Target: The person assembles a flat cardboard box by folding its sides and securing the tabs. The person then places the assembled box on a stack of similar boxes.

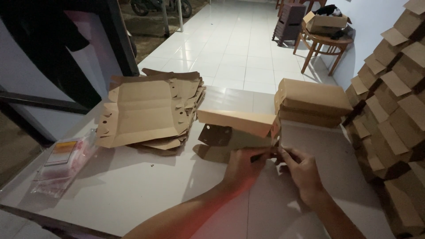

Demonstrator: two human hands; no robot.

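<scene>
both hands work at the near edge of a partly folded cardboard box (234, 128) on the white table (133, 190), near its middle. the left hand (243, 170) pinches the box's lower flap, fingers closed on the cardboard. the right hand (303, 170) grips the same edge just beside it, fingertips curled onto the flap. the box lid stands open and tilted. a stack of flat box blanks (150, 110) lies to the left, well apart. 2 closed boxes (312, 102) sit stacked just right of the open box. a clear plastic bag (62, 166) rests near the table's left edge. finished boxes (394, 102) are piled high at the right.
</scene>
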